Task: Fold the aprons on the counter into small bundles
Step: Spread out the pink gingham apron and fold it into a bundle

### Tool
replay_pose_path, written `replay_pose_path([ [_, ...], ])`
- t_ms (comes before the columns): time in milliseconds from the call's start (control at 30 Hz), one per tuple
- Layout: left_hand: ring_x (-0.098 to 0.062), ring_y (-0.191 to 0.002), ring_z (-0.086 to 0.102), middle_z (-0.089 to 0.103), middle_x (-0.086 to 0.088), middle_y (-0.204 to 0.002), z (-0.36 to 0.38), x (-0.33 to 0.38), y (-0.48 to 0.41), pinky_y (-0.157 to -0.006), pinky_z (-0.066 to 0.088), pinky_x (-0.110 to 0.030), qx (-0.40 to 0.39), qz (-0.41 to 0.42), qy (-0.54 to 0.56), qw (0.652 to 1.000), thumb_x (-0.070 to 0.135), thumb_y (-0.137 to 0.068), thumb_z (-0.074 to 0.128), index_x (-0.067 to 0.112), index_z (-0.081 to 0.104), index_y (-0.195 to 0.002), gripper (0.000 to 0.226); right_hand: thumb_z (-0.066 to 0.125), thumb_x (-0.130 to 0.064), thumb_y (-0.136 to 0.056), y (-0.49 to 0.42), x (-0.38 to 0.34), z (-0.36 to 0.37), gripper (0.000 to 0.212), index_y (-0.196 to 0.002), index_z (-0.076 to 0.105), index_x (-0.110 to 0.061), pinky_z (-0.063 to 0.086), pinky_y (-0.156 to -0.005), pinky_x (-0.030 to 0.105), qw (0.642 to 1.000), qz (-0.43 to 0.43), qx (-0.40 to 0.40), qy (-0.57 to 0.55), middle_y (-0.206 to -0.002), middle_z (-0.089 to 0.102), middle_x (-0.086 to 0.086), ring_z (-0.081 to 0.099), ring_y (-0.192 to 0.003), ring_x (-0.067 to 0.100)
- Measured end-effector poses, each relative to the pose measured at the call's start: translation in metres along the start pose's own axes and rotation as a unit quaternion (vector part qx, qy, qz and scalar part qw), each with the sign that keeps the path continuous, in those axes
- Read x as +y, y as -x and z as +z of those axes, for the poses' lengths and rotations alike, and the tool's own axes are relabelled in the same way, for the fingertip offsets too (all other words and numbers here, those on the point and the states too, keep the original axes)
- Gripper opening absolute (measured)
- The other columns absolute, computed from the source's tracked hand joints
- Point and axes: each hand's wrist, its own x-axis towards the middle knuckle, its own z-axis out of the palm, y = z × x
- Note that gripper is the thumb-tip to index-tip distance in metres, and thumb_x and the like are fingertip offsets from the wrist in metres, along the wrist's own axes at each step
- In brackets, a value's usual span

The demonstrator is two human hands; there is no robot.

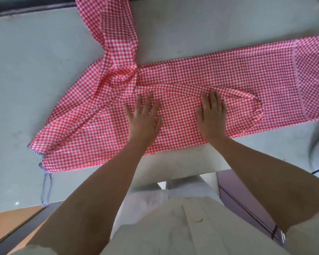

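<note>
A red-and-white checked apron (182,92) lay spread across the middle of the grey counter (26,70), one band of it running to the upper edge of the frame. Both hands pressed flat on the cloth: left hand (144,118) and right hand (212,115), fingers (213,97) extended and spread (gripping nothing). A striped strap (45,188) trailed at lower left.
</note>
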Motion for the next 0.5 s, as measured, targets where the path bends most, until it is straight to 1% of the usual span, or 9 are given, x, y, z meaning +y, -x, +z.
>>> replay_pose_path([
  [67,-0.032,-0.142,0.029,0.025,-0.008,-0.158,-0.022,-0.011,0.004,-0.112,0.032,-0.057,0.060,-0.015,0.093,0.994,0.037,-0.101,0.032,0.020,0.038,-0.146,0.049,0.032,-0.035,-0.103,-0.010,-0.026,-0.010,0.057,-0.154,0.024,-0.010,0.006,-0.122,0.044,0.999,0.004,0.008,-0.032,-0.162,0.019,0.011,0.013,-0.150,0.027],
  [100,-0.031,-0.131,0.044,0.039,-0.012,-0.149,-0.032,-0.019,0.007,-0.101,0.046,-0.052,0.112,-0.023,0.137,0.984,0.030,-0.099,0.039,0.015,0.050,-0.137,0.042,0.037,-0.032,-0.103,-0.016,-0.042,-0.016,0.056,-0.153,0.026,-0.009,0.009,-0.122,0.044,0.999,-0.012,0.011,-0.052,-0.161,0.022,0.010,0.016,-0.150,0.026],
  [133,-0.030,-0.119,0.053,0.048,-0.013,-0.137,-0.042,-0.032,0.010,-0.089,0.054,-0.048,0.164,-0.027,0.157,0.973,0.024,-0.096,0.044,0.011,0.056,-0.127,0.036,0.040,-0.029,-0.102,-0.024,-0.061,-0.023,0.055,-0.152,0.029,-0.009,0.015,-0.122,0.045,0.996,-0.037,0.016,-0.081,-0.160,0.026,0.010,0.020,-0.149,0.026],
  [167,-0.030,-0.111,0.055,0.054,-0.014,-0.126,-0.048,-0.044,0.010,-0.081,0.056,-0.046,0.196,-0.035,0.162,0.966,0.019,-0.093,0.048,0.009,0.061,-0.120,0.032,0.043,-0.027,-0.102,-0.033,-0.079,-0.030,0.052,-0.150,0.033,-0.007,0.023,-0.120,0.046,0.991,-0.056,0.022,-0.119,-0.156,0.032,0.012,0.028,-0.146,0.027],
  [200,-0.031,-0.106,0.056,0.056,-0.014,-0.118,-0.055,-0.057,0.009,-0.078,0.055,-0.045,0.216,-0.049,0.159,0.962,0.015,-0.090,0.051,0.009,0.063,-0.115,0.028,0.045,-0.026,-0.102,-0.043,-0.098,-0.036,0.049,-0.147,0.038,-0.006,0.031,-0.117,0.045,0.984,-0.071,0.033,-0.162,-0.152,0.040,0.013,0.037,-0.140,0.027],
  [267,-0.034,-0.100,0.055,0.059,-0.015,-0.105,-0.069,-0.086,0.002,-0.077,0.050,-0.045,0.236,-0.084,0.152,0.956,0.014,-0.085,0.053,0.009,0.066,-0.106,0.026,0.046,-0.027,-0.102,-0.063,-0.139,-0.053,0.045,-0.141,0.044,-0.007,0.046,-0.104,0.040,0.965,-0.082,0.047,-0.244,-0.141,0.051,0.011,0.054,-0.124,0.023],
  [300,-0.036,-0.096,0.055,0.060,-0.016,-0.100,-0.076,-0.097,-0.003,-0.076,0.050,-0.045,0.243,-0.095,0.152,0.953,0.018,-0.083,0.050,0.008,0.067,-0.102,0.027,0.047,-0.030,-0.102,-0.073,-0.157,-0.062,0.044,-0.140,0.045,-0.008,0.050,-0.098,0.037,0.956,-0.072,0.052,-0.280,-0.138,0.054,0.009,0.058,-0.117,0.021],
  [400,-0.037,-0.093,0.057,0.062,-0.015,-0.094,-0.092,-0.126,-0.018,-0.078,0.048,-0.043,0.247,-0.093,0.173,0.949,0.018,-0.081,0.053,0.008,0.068,-0.097,0.024,0.051,-0.039,-0.099,-0.107,-0.204,-0.083,0.049,-0.136,0.044,-0.006,0.049,-0.096,0.039,0.928,-0.020,0.062,-0.368,-0.131,0.054,0.009,0.057,-0.111,0.020],
  [500,-0.031,-0.089,0.060,0.065,-0.011,-0.095,-0.106,-0.135,-0.036,-0.078,0.051,-0.040,0.253,-0.071,0.244,0.934,0.009,-0.083,0.058,0.010,0.070,-0.097,0.018,0.055,-0.044,-0.096,-0.143,-0.233,-0.091,0.060,-0.139,0.037,-0.005,0.040,-0.106,0.041,0.916,0.052,0.020,-0.397,-0.138,0.047,0.012,0.048,-0.124,0.024],
])
